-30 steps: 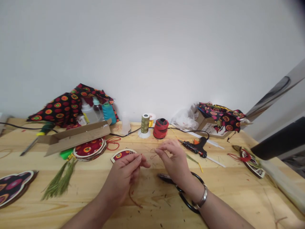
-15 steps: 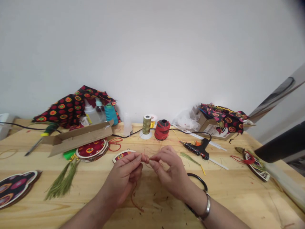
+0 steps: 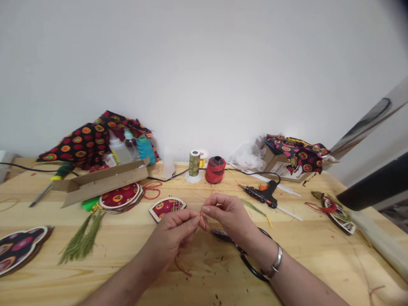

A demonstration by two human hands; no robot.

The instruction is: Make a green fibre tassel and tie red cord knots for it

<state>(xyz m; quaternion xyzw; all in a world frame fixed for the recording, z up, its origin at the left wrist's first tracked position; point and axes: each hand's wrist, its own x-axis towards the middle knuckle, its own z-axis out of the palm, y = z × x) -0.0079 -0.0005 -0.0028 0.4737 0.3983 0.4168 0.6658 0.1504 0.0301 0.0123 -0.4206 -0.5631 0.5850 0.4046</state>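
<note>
My left hand (image 3: pixel 180 229) is closed, thumb and forefinger pinching a thin orange-red cord (image 3: pixel 182 267) whose tail hangs below the fingers to the table. Against its fingertips, my right hand (image 3: pixel 226 212) pinches a fine strand of the cord; the exact spot between the fingers is mostly hidden. Under my right hand and wrist lie scissors (image 3: pixel 253 267) with black handles, partly covered. Just beyond my left hand is a small fan-shaped ornament (image 3: pixel 164 208) with patterned cloth and a pale wooden frame.
Spools of olive thread (image 3: pixel 194 163) and red cord (image 3: pixel 215 170) stand at the back. A glue gun (image 3: pixel 263 193) lies right of them. On the left are a cardboard box (image 3: pixel 102 180), round ornaments (image 3: pixel 119 197), an olive tassel (image 3: pixel 79 238) and a screwdriver (image 3: pixel 51 185).
My hands have come closer together at the fingertips, and the bunched cord between them is now mostly hidden. More of the scissors and the fan-shaped ornament shows. The view has shifted slightly.
</note>
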